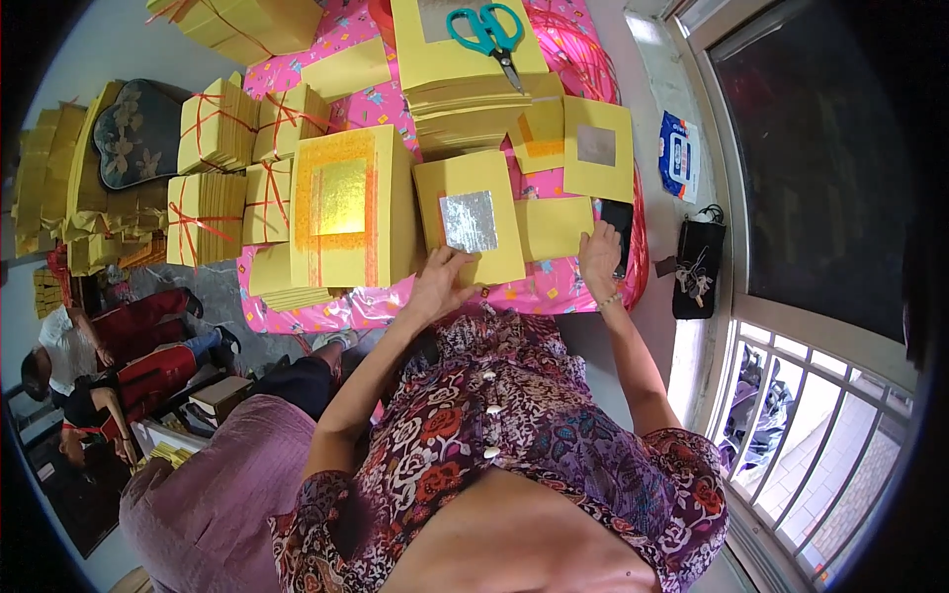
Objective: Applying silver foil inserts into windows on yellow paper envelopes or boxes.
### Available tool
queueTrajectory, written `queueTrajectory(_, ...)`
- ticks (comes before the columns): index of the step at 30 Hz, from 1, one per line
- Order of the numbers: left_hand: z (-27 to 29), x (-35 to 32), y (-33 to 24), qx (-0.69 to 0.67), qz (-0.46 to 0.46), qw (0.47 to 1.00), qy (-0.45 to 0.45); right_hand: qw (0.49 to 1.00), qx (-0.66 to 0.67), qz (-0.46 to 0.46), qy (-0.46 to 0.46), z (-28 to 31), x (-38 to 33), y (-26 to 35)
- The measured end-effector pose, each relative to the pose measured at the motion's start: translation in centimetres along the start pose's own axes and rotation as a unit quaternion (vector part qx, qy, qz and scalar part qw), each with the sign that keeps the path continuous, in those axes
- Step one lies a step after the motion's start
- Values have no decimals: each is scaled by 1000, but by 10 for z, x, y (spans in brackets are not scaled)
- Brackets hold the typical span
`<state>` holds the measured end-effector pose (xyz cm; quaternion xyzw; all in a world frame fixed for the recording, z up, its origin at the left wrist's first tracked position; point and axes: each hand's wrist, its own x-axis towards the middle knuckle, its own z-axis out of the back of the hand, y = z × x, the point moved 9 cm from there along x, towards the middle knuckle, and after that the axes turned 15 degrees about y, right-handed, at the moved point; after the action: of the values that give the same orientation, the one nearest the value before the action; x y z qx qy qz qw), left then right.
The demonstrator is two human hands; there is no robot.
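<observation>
a yellow paper sheet with a silver foil square point(471, 219) lies on the pink patterned cloth point(554, 287), and the left hand point(441, 281) rests on its near edge, fingers spread flat, gripping nothing. just right of it, a plain yellow sheet point(554, 227) lies under the right hand point(599, 259), which presses down with open fingers. left of the left hand stands a thick stack topped with gold foil point(344, 203); further left are bundles tied with red string point(213, 178). beyond both hands, teal-handled scissors point(486, 32) rest on another yellow stack point(465, 99).
</observation>
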<state>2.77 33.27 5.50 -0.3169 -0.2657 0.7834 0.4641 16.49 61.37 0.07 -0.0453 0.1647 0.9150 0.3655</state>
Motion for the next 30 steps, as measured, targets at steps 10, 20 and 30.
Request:
queueTrajectory(10,-13,0,12,28,20,997,62,947,151,277,61,44,-22,103)
queueTrajectory(20,4,0,8,-36,-19,998,41,848,84,481,206,14,-64,187)
queueTrajectory(30,-4,8,37,-125,-34,992,-5,840,126,451,274,11,-55,190)
